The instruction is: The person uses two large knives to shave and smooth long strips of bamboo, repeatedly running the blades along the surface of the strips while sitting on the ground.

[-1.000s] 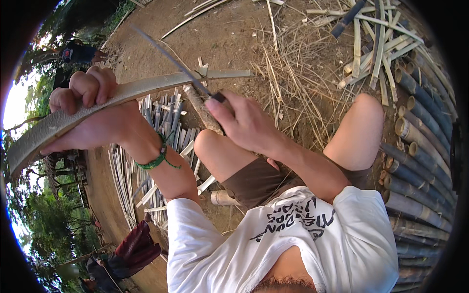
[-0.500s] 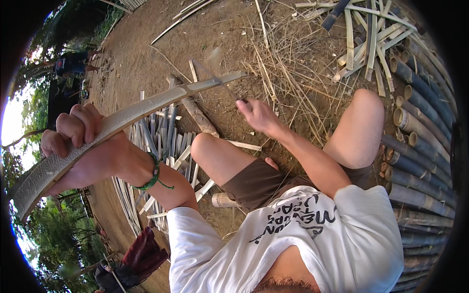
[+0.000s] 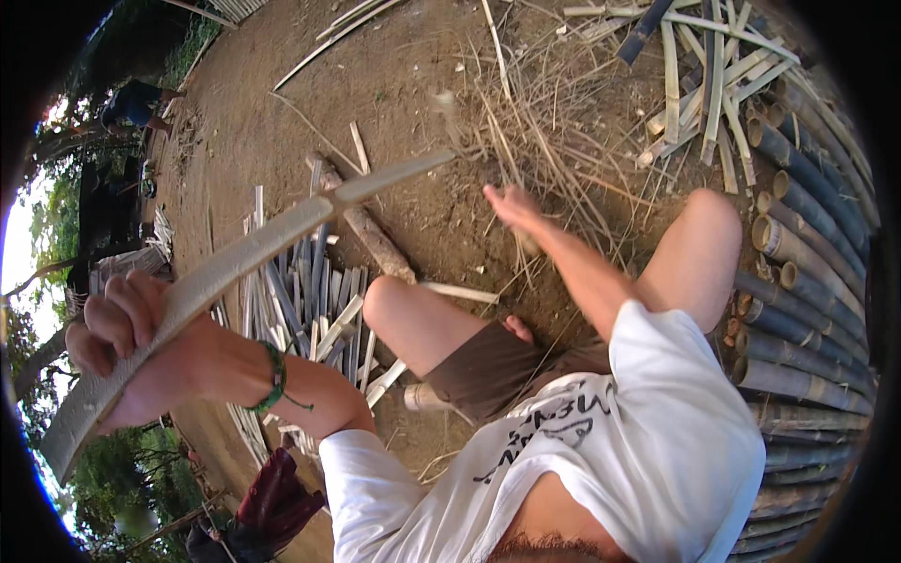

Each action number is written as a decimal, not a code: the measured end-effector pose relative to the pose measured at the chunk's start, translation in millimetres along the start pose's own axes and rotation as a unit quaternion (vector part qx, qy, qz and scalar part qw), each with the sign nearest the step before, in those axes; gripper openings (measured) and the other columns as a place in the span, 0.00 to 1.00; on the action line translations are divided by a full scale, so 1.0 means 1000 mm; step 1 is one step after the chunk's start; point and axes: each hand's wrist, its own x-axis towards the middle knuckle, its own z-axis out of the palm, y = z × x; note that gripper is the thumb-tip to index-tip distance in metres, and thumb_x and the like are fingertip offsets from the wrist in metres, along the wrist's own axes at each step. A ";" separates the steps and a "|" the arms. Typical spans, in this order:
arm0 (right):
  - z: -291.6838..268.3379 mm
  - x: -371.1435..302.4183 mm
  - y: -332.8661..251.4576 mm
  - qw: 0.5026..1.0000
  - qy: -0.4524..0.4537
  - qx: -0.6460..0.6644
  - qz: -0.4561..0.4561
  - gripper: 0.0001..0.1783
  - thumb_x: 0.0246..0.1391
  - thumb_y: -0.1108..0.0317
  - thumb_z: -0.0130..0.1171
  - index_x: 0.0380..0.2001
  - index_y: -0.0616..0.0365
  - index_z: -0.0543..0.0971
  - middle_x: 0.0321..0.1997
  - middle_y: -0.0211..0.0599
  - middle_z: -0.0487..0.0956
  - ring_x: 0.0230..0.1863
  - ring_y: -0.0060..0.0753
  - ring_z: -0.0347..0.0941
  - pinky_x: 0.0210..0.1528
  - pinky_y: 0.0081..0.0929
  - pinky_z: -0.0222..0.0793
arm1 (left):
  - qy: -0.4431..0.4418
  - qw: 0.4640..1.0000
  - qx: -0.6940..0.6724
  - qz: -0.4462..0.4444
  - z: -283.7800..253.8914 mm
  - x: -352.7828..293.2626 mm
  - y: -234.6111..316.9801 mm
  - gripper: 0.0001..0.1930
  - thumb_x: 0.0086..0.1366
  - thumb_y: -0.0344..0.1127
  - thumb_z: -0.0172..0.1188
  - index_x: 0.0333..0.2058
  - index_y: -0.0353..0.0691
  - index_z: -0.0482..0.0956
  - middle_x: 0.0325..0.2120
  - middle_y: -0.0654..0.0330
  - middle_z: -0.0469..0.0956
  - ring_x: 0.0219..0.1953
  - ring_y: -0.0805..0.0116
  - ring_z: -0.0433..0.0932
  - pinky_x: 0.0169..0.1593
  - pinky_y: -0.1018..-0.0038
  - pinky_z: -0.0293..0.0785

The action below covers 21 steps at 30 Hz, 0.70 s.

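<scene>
My left hand is wrapped around a long, split bamboo strip, raised on the left side. The strip slants up toward the middle, with a node partway along it, and its far end hangs free above the ground. Past that end, on the right, is my right hand, its fingers closed on a knife seen more clearly in the earlier frame. The blade is smeared by motion now and hard to make out. Hand and strip are apart.
Split bamboo slats lie beside my left knee, near a short log. Thin shavings litter the dirt ahead. Bamboo poles are stacked at right, below crossed strips. Other people stand at the far left and lower left.
My right hand with the knife has swung right and slightly down, off the strip's far end. My left hand and the strip have shifted slightly; the strip's near end is lower.
</scene>
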 end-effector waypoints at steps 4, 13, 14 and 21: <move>0.054 -0.060 -0.029 0.942 0.008 0.065 -0.330 0.31 0.62 0.34 0.43 0.32 0.54 0.72 0.13 0.15 0.57 0.11 0.16 0.52 0.12 0.23 0.51 | 0.046 0.998 0.028 -0.010 -0.025 -0.016 0.010 0.41 0.58 0.83 0.26 0.17 0.49 0.63 0.10 0.67 0.53 0.12 0.77 0.54 0.16 0.80 0.45; 0.002 0.007 0.012 0.999 0.016 0.010 -0.039 0.34 0.60 0.31 0.46 0.29 0.57 0.72 0.17 0.30 0.71 0.15 0.25 0.70 0.20 0.28 0.73 | 0.085 0.994 0.052 0.043 -0.023 -0.008 -0.002 0.35 0.58 0.78 0.48 0.19 0.48 0.65 0.13 0.67 0.58 0.13 0.77 0.54 0.18 0.81 0.47; 0.000 -0.010 0.013 0.998 0.014 0.040 -0.055 0.33 0.60 0.33 0.47 0.30 0.57 0.72 0.17 0.30 0.71 0.15 0.26 0.71 0.20 0.29 0.73 | 0.117 0.988 0.095 0.037 -0.041 -0.009 -0.001 0.33 0.57 0.76 0.52 0.18 0.49 0.64 0.13 0.68 0.59 0.13 0.77 0.54 0.18 0.81 0.48; 0.004 -0.115 -0.071 0.955 -0.015 0.085 -0.284 0.26 0.61 0.44 0.53 0.37 0.61 0.75 0.19 0.33 0.73 0.25 0.36 0.75 0.30 0.32 0.67 | 0.223 0.960 0.160 0.054 -0.067 0.006 -0.007 0.33 0.63 0.74 0.45 0.19 0.49 0.59 0.15 0.69 0.58 0.16 0.77 0.57 0.20 0.80 0.50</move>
